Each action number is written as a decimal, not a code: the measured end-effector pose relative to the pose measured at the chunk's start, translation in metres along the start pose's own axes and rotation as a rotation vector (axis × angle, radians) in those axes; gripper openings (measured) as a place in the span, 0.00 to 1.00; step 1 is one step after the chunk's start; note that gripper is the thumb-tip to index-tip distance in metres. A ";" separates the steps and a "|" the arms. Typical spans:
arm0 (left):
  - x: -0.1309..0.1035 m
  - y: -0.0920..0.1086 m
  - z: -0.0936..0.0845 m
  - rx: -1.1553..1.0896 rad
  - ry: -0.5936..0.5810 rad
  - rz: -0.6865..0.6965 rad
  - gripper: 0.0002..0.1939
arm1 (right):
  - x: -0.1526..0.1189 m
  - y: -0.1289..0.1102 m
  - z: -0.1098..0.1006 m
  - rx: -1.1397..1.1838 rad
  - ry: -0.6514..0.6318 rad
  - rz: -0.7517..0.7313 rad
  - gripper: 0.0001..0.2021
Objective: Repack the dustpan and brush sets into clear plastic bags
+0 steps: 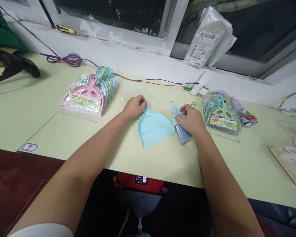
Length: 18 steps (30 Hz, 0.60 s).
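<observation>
A light blue dustpan (154,126) lies on the pale yellow table (148,158), its handle pointing away from me. My left hand (135,106) is closed on the end of that handle. Just right of the pan, my right hand (191,119) grips a small blue brush (183,132) where handle meets bristles. The bristles point toward me. Clear plastic wrap (138,95) lies behind my left hand, and a yellow-green label (193,103) shows behind my right hand.
Bagged dustpan sets stand at left, a pink one (85,97) in front, and at right, a green one (224,118) in front. Wires (72,60) run along the wall. A screwdriver (66,30) and a plastic packet (204,42) rest on the sill. A phone (141,179) lies below the table edge.
</observation>
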<state>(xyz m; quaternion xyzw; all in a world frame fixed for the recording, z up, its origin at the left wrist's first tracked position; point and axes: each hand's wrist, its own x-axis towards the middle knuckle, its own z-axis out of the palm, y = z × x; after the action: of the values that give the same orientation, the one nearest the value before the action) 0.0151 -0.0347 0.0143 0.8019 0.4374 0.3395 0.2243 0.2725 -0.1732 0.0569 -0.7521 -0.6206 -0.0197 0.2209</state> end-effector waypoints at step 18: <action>0.000 0.004 0.005 0.117 -0.029 0.047 0.15 | -0.040 -0.075 0.020 0.170 -0.113 -0.247 0.08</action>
<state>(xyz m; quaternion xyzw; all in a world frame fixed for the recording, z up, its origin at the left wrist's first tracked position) 0.0211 -0.0373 0.0141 0.8286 0.4342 0.3069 0.1753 0.1875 -0.1926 0.0502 -0.6486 -0.7191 0.0482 0.2446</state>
